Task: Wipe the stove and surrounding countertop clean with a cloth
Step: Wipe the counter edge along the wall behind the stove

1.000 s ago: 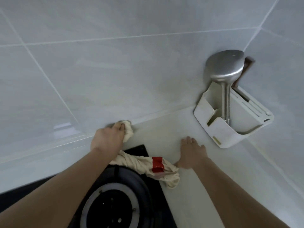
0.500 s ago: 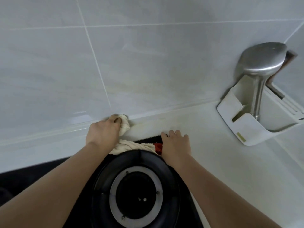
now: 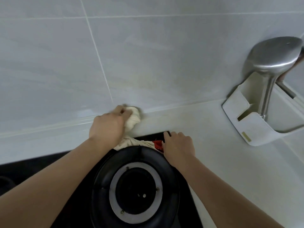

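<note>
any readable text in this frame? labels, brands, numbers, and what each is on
None readable.
Utensil holder: a small yellowish sticker on its front face, too small and blurred to read.
Cloth: a red patch or tag near the right hand, no lettering can be made out.
Stove burner, ladle, wall tiles, countertop: no markings visible.

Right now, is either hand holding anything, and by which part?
The left hand grips the cream cloth by its bunched end; the right hand holds nothing.
</note>
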